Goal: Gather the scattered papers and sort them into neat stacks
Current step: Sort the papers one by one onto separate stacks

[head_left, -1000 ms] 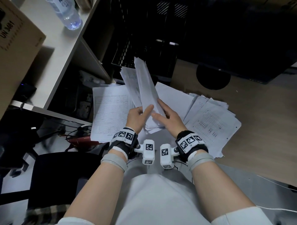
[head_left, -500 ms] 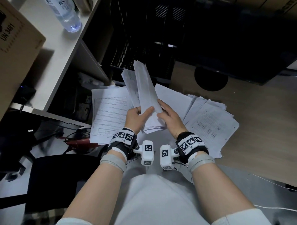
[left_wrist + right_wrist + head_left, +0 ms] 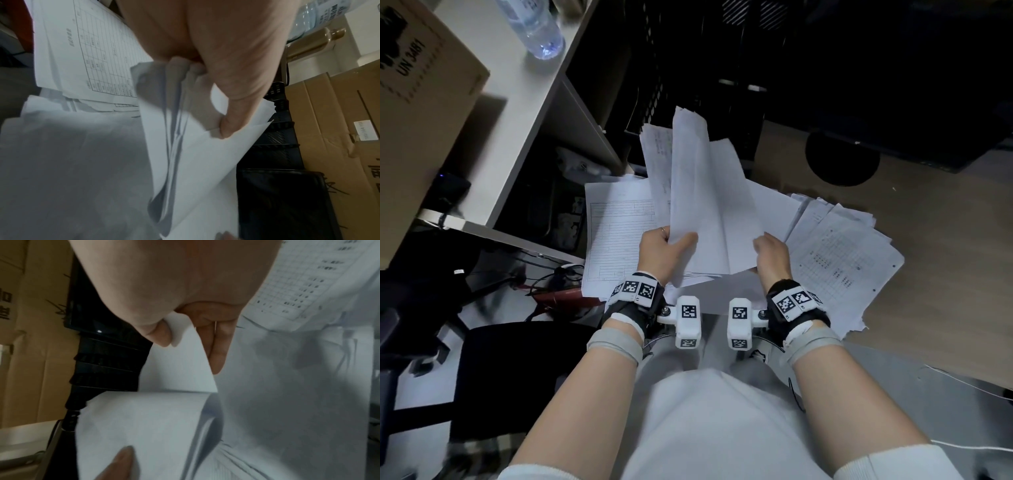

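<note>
A bundle of white papers (image 3: 698,192) stands tilted above the desk edge, gripped at its lower left by my left hand (image 3: 671,240). The left wrist view shows the thumb (image 3: 230,126) pressed on the bundle (image 3: 185,146), with fingers curled behind. My right hand (image 3: 763,243) pinches the lower right edge of the front sheet (image 3: 185,366), which spreads away from the rest. Under the hands, a printed form (image 3: 616,240) lies on the left and a ragged pile of printed sheets (image 3: 842,267) on the right.
A cardboard box (image 3: 421,120) and a water bottle (image 3: 534,31) stand on a white shelf (image 3: 527,113) at left. A black crate (image 3: 688,68) sits behind the papers. The wooden desk (image 3: 928,222) extends right. Cables (image 3: 551,284) and a black chair (image 3: 517,370) lie below left.
My right hand has moved right, away from the left, drawing the front sheet open from the bundle. The bundle, held narrow before, now fans wide between both hands.
</note>
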`<state>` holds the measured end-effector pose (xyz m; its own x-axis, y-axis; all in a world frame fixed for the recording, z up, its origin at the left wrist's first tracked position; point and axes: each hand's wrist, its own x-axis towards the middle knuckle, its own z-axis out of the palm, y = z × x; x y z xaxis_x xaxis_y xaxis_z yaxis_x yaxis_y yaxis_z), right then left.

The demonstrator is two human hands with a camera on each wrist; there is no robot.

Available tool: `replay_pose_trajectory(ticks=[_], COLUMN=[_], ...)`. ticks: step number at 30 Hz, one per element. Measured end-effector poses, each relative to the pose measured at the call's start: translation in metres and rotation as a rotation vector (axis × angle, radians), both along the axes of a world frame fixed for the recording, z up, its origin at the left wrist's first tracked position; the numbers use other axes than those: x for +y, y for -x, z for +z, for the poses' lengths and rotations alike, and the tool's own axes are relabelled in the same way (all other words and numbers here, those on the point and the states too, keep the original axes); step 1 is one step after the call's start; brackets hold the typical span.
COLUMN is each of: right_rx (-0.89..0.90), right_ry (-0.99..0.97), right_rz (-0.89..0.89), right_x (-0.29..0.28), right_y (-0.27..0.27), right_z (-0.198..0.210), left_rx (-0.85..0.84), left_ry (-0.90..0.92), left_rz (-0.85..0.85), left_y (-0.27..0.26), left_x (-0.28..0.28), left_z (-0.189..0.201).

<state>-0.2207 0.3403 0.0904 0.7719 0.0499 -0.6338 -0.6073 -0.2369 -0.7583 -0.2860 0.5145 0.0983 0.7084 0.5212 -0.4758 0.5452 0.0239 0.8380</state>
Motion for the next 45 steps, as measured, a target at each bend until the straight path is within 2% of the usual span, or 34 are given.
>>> replay_pose_trajectory(ticks=[6, 10, 14, 17, 22, 28, 31, 36, 39, 40, 42, 44, 45], right_rx=[0.004, 0.046, -0.048, -0.067, -0.029, 0.136, 0.236, 0.235, 0.085, -0.004, -0.097, -0.005, 0.025], right_ry=[-0.085, -0.057, -0.015, 0.077, 0.337, 0.541, 0.532, 0.356, 0.520, 0.513, 0.258, -0.072, -0.167], right_rz=[0.116, 0.074, 0.069, 0.111, 0.097, -0.057, -0.109, -0.062, 0.000, 0.042, 0.138, 0.190, 0.197], right_x=[0.014, 0.011, 0.013, 0.012, 0.008, -0.003, -0.002, 0.018, 0.022, 0.021, 0.024, 0.032, 0.036], right_y=[0.002, 0.008, 0.012, 0.017, 0.022, 0.037, 0.042, 0.048, 0.042, 0.039, 0.028, 0.020, 0.017], right_z=[0.017, 0.011, 0.000, -0.014, -0.041, -0.068, -0.072, -0.072, -0.065, -0.061, -0.046, -0.025, -0.018], left_rx=[-0.029, -0.026, -0.003, 0.012, 0.065, 0.104, 0.100, 0.074, 0.069, 0.058, 0.034, 0.002, -0.015], left_ry=[-0.040, -0.073, -0.070, -0.060, -0.065, -0.159, -0.143, -0.121, -0.105, -0.090, -0.062, -0.014, 0.013], left_rz=[-0.172, -0.179, -0.157, -0.163, -0.085, 0.019, 0.024, -0.024, -0.052, -0.064, -0.106, -0.178, -0.214], left_y=[0.003, 0.004, 0.011, 0.017, 0.028, 0.034, 0.035, 0.034, 0.030, 0.028, 0.023, 0.016, 0.013], left_x=[0.001, 0.006, 0.015, 0.017, 0.027, 0.045, 0.050, 0.046, 0.044, 0.042, 0.036, 0.026, 0.019], left_z=[-0.006, -0.010, -0.015, -0.016, -0.031, -0.044, -0.046, -0.046, -0.042, -0.040, -0.038, -0.031, -0.024])
